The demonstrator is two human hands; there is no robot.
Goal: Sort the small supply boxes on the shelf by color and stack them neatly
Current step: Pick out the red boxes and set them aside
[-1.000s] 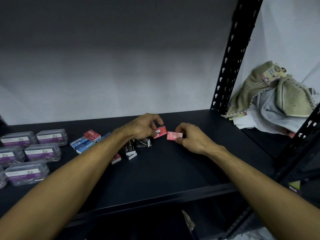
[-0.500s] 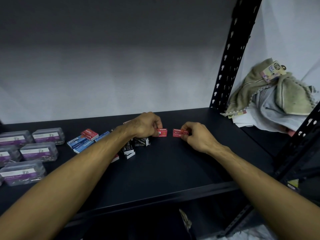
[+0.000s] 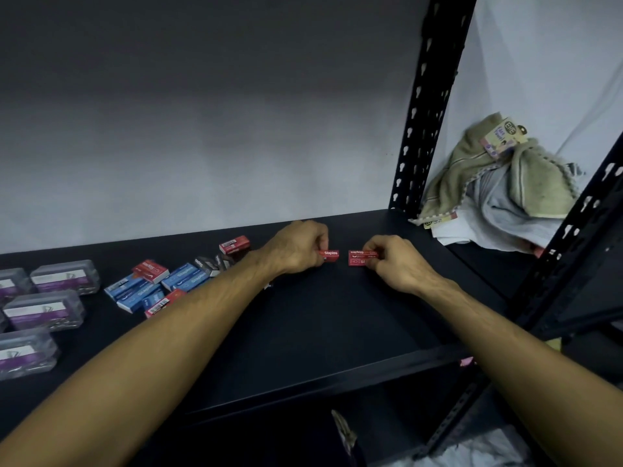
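Two small red staple boxes are held low over the dark shelf point(image 3: 337, 315), one in each hand; the left hand point(image 3: 296, 249) is curled round the left red box point(image 3: 330, 255), whose white-lettered end projects rightward past the fingers, while the right hand point(image 3: 397, 262) pinches the right red box point(image 3: 362, 258) at its right end, thumb and fingertips closed on it, so that most of its printed face is left showing; the two boxes are set end to end, near each other but apart, with a strip of bare shelf visible between them; whether either box rests on the shelf or is held just above it cannot be told. The boxes are judged to be light for their size yet dense enough to sit steady, being stiff card cartons with flat faces and square edges; they should stack well if aligned, though the printed card looks smooth and a skewed box could be expected to slide off its neighbour; the best hold is taken to be across the narrow sides, leaving the broad faces free to meet. The unsorted remainder lies well to the left of both hands: a jumble of blue boxes point(image 3: 141, 291) with a red box point(image 3: 150, 269) lying on them, a few dark boxes point(image 3: 212, 264), and another red box point(image 3: 235, 244) further back; clear plastic cases with purple labels point(image 3: 47, 306) are ranged at the far left; a heap of towels point(image 3: 499, 190) lies beyond the upright post point(image 3: 424, 106).
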